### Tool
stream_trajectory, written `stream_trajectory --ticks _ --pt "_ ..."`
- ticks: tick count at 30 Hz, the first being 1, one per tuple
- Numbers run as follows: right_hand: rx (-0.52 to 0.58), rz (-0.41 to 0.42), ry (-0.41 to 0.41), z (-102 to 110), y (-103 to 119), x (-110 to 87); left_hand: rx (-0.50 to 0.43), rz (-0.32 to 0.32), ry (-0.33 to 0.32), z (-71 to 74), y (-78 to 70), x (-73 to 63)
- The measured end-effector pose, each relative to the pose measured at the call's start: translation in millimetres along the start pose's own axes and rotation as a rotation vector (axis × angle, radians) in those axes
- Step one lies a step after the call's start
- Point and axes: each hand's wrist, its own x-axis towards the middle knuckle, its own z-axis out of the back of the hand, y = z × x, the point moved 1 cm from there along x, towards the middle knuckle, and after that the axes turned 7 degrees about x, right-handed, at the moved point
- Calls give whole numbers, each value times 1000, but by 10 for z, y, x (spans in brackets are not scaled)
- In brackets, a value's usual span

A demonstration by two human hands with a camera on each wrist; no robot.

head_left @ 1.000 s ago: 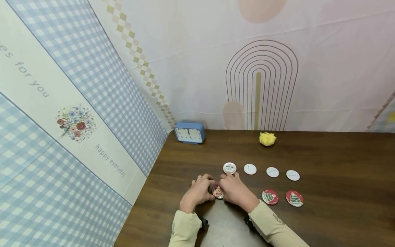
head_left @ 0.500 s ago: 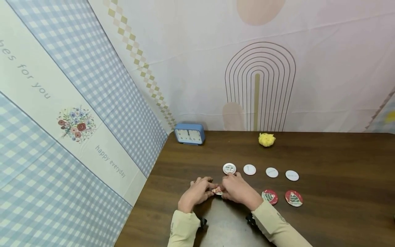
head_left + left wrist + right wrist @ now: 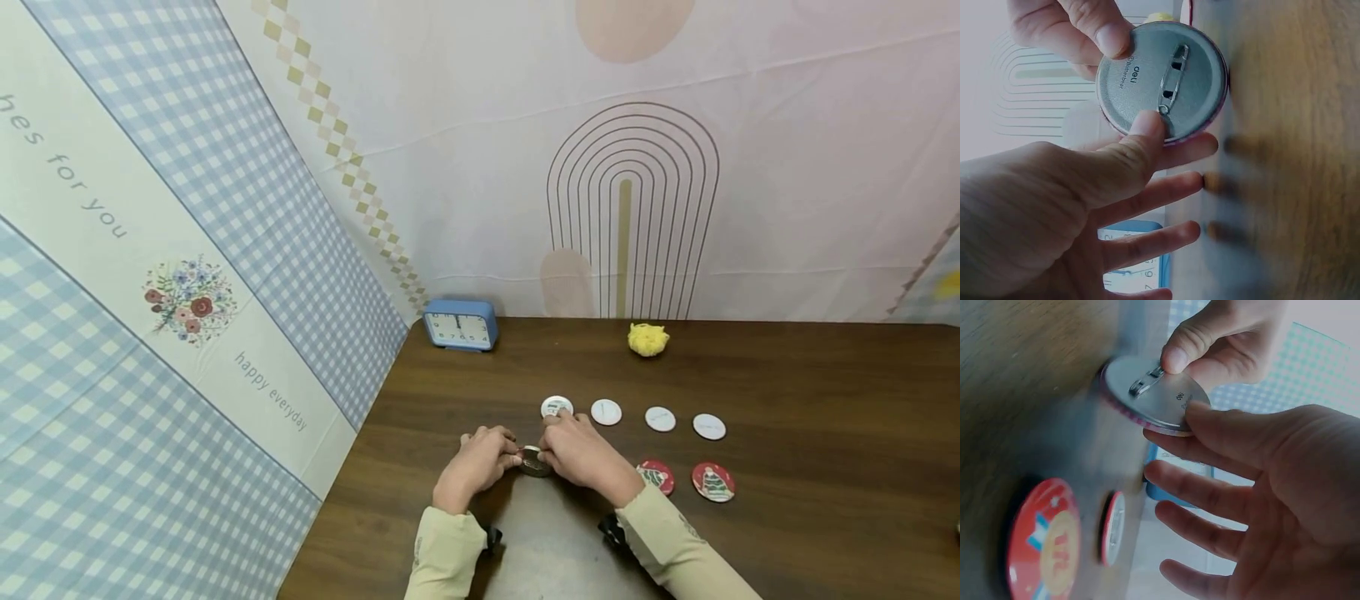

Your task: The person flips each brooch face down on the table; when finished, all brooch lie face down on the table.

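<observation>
A round pin-back button badge (image 3: 534,462) is held up on edge between both hands over the dark wooden table. Its silver back, with a safety pin and small print, fills the middle of the left wrist view. My left hand (image 3: 480,462) pinches one edge between thumb and forefinger, the other fingers stretched out. On the opposite edge, my right hand (image 3: 583,450) pinches with thumb and index finger, its remaining fingers spread. Just beyond the right hand lies a badge with its white back up (image 3: 557,406), partly covered by the fingers.
Three white discs (image 3: 607,412) continue that back row to the right. Two red badges with a tree picture (image 3: 713,482) lie nearer. A red badge with a blue ribbon (image 3: 1047,540) shows in the right wrist view. A blue clock (image 3: 461,325) and yellow fluffy ball (image 3: 648,339) stand behind.
The badge has been tipped over between the hands: its picture side showed before, and now its silver pin back shows. The hands stay in nearly the same place.
</observation>
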Motion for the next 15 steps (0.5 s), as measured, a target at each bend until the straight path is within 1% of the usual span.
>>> stream_trajectory --ticks 3,7,12,15 --pt "-1 -11 -23 -42 -32 -5 -6 6 -33 -29 -7 8" --pt "-6 -43 -36 -118 -78 7 13 20 -54 -61 -27 27" --pt "-26 -121 -13 -198 -118 53 12 52 -44 -88 -45 62" --pt "-44 -158 13 -229 -129 76 -18 78 -19 -95 -51 76"
